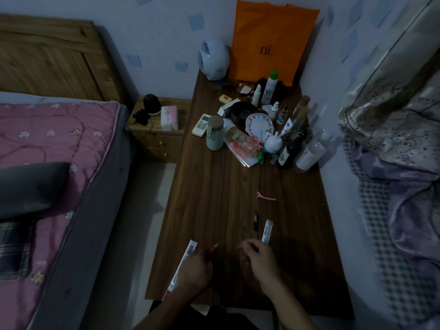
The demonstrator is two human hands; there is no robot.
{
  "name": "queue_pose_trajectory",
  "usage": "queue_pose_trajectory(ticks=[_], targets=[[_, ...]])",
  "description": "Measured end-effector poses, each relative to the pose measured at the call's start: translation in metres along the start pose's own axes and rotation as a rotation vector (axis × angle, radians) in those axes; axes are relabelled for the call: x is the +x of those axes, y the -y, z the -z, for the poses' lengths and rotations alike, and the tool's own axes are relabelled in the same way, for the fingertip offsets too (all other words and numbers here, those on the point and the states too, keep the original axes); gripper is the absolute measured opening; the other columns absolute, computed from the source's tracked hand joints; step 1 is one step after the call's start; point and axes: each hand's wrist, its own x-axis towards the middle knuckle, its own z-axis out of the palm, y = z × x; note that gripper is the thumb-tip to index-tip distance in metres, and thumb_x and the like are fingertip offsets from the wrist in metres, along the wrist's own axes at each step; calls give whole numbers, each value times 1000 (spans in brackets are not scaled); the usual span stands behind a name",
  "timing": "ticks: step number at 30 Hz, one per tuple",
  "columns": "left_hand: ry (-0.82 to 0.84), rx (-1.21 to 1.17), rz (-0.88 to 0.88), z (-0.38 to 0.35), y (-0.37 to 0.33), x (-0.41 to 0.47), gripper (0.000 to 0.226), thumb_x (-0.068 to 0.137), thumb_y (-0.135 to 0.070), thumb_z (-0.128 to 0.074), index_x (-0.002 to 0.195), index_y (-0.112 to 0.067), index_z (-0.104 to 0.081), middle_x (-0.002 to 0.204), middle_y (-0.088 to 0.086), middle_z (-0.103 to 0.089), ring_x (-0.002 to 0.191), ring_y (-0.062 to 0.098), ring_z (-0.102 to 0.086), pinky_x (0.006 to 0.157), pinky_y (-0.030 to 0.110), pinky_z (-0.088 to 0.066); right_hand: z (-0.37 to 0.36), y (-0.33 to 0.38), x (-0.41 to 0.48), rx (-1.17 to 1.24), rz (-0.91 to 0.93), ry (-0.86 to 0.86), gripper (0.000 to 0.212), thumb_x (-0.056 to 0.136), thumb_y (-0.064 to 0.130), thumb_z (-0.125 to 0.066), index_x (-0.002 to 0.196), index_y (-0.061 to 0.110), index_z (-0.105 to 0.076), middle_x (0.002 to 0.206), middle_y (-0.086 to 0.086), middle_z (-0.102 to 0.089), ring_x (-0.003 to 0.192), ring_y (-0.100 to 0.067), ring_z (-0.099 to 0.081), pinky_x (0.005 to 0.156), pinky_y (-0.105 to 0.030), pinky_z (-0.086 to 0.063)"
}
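Holding a thin reddish pen-like stick (212, 250), the left hand (194, 270) has its fingers curled round the lower end. The tip points up and away over the near part of the dark wood-grain worktop (214, 198).
Right hand (262, 258): fingers bent together, pinching a slim dark piece (254, 247); its kind cannot be told.
Long clear plastic sleeve (184, 260) with a white printed insert: flat on the worktop, partly under the left hand, running toward the near left corner.
Shorter clear sleeve (267, 231): just beyond the right hand.
Slim black pen (256, 222): just left of that sleeve, lying lengthwise.
Pink plastic hair clip (265, 196): farther out, mid-worktop.
Far end: cluster of bottles and jars, a round white mirror with pink rim (258, 125), and an orange fabric bag (273, 44) against the wall.
Left side: bed with pink quilt (47, 139).
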Motion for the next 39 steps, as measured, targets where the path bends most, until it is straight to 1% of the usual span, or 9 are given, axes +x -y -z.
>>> queue_pose_trajectory(ticks=[2, 5, 9, 12, 16, 21, 29, 36, 39], targets=[[-42, -81, -15, 7, -8, -3, 14, 96, -14, -44, 88, -16, -55, 83, -3, -63, 77, 11, -60, 70, 19, -44, 5, 9, -2, 53, 14, -22, 17, 98, 25, -58, 95, 31, -74, 96, 6, -75, 85, -14, -70, 67, -25, -51], [-75, -164, -80, 16, -16, -10, 20, 97, -18, -44, 78, -21, -48, 72, -4, -59, 68, 13, -57, 71, 36, -48, 10, 23, -6, 61, 65, -31, 19, 98, 25, -57, 94, 34, -73, 91, 9, -75, 77, -12, -69, 63, -24, -51], [-97, -197, -169, 25, -22, -25, 29, 101, -36, -37, 76, -29, -49, 67, -10, -58, 65, 9, -58, 66, 31, -47, 13, 40, -15, 41, 177, 12, 23, 100, 24, -54, 102, 41, -70, 91, 17, -74, 78, -2, -69, 59, -16, -52], [-92, -194, -221, 30, -25, -31, 31, 101, -38, -36, 71, -36, -42, 64, -13, -53, 65, 9, -57, 65, 30, -45, 11, 49, -23, 48, 225, 37, 29, 100, 22, -54, 107, 47, -67, 92, 10, -74, 82, -5, -70, 67, -20, -53], [-56, -207, -244, 36, -27, -34, 30, 101, -38, -36, 77, -27, -49, 68, -6, -58, 66, 12, -56, 66, 34, -44, 9, 54, -31, 16, 289, 59, 32, 100, 21, -54, 109, 50, -63, 94, 14, -74, 87, -4, -69, 72, -22, -56], [-54, -222, -283, 43, -36, -39, 28, 102, -37, -36, 76, -38, -45, 68, -12, -54, 63, 4, -53, 61, 23, -40, 8, 57, -38, -23, 317, 60, 29, 100, 22, -54, 124, 35, -64, 101, 8, -73, 101, -7, -68, 92, -33, -58], [-52, -238, -280, 52, -38, -42, 35, 101, -37, -34, 86, -15, -58, 75, 0, -63, 68, 13, -58, 69, 40, -47, 11, 61, -40, -8, 336, 34, 28, 100, 21, -56, 121, 36, -65, 100, 8, -72, 96, -5, -69, 78, -22, -57], [-75, -215, -295, 56, -45, -41, 29, 102, -31, -38, 81, -17, -53, 72, 3, -61, 65, 15, -56, 69, 41, -45, 5, 66, -44, -67, 326, 105, 29, 99, 26, -57, 105, 53, -63, 117, 14, -67, 113, -6, -62, 99, -35, -54], [-66, -224, -286, 57, -48, -42, 30, 102, -30, -39, 82, -15, -55, 73, 3, -62, 65, 14, -56, 69, 41, -45, 4, 67, -46, -79, 328, 104, 28, 99, 27, -57, 113, 50, -63, 119, 12, -67, 115, -8, -61, 100, -36, -53]])
